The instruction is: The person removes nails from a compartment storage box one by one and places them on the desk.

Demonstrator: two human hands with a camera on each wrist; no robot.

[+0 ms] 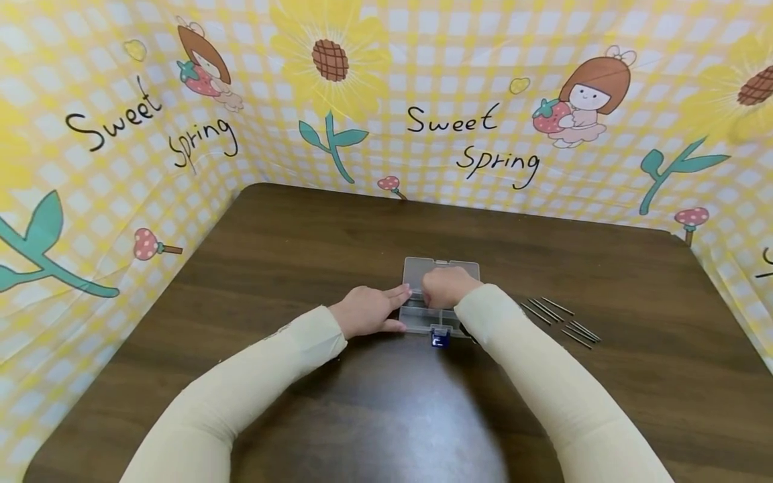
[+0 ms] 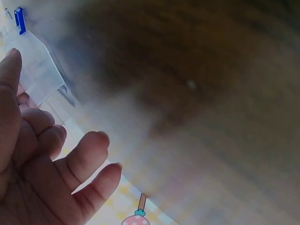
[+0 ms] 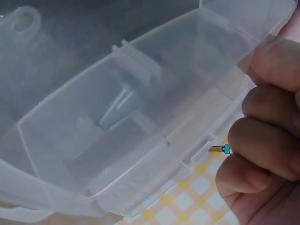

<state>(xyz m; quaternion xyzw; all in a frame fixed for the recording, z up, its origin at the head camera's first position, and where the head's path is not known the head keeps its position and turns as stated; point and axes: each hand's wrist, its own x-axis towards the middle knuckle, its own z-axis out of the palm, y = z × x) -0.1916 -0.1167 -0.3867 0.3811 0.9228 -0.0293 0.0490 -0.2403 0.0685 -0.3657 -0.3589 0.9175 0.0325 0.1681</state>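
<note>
A clear plastic compartment box stands on the table with its lid raised at the back and a blue latch at the front. My left hand lies at the box's left side, fingers extended and fingertips right at the wall. My right hand is over the rear compartments with its fingers curled; its fingertips are largely hidden, and I cannot tell whether they pinch anything. In the right wrist view, curled fingers are beside the box wall, and a shiny streak shows within the clear plastic.
Several thin metal rods lie loose on the brown table, right of the box and near the right sleeve. A yellow checked cloth with printed flowers and figures hangs behind the table and along its sides.
</note>
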